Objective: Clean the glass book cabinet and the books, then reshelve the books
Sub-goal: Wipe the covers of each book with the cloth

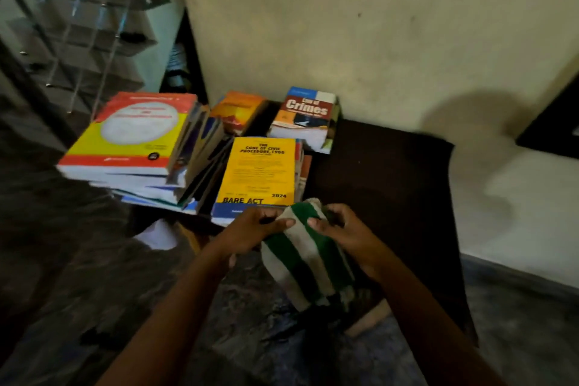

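Note:
Both my hands hold a green-and-white striped cloth (308,255) in front of me, above the near edge of a dark low table (385,185). My left hand (253,230) grips its left side and my right hand (340,230) grips its right side, while the rest of the cloth hangs down. Just beyond the cloth lies a yellow "Bare Act" book (258,172) on a small pile. A tall leaning stack topped by a red-and-yellow book (131,135) stands at the left. An orange book (236,110) and a "Law of Crimes" book (305,117) lie at the back. The glass cabinet (78,25) with bare glass shelves is at the upper left.
A pale wall (376,25) rises right behind the table. A dark framed object (557,122) leans at the right edge. The floor (78,260) around the table is dark and mottled, with a white scrap (158,235) under the table's left corner.

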